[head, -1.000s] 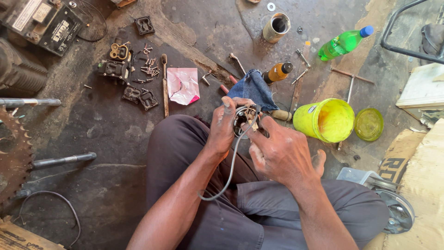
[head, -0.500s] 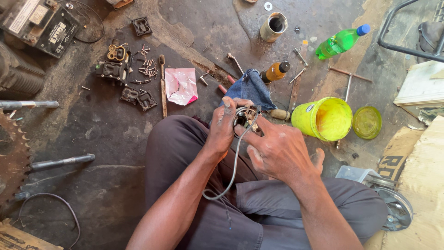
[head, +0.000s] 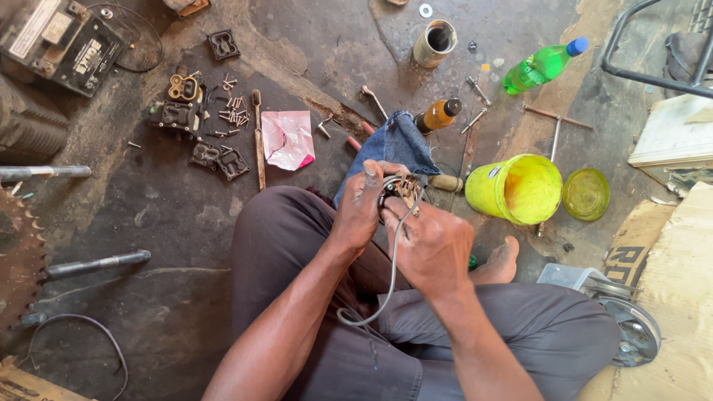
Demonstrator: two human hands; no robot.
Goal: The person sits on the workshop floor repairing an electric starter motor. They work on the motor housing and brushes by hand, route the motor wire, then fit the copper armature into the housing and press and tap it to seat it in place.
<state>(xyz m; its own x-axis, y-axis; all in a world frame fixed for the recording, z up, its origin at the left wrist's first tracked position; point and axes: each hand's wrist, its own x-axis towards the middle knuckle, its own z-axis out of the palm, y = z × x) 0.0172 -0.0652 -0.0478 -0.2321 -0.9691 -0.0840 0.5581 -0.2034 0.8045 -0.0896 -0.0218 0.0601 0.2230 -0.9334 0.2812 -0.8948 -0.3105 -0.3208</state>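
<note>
While clamped around the small metal part (head: 401, 189) above the lap as a second ago, left hand (head: 362, 208) steadies, right hand (head: 431, 241) pinches closer, grey cable (head: 388, 275) dangling.

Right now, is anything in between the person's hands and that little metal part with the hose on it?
No. Both the left hand and the right hand are already on the small metal part, held over the lap. Its grey hose hangs down between the arms, blocking nothing.
</note>
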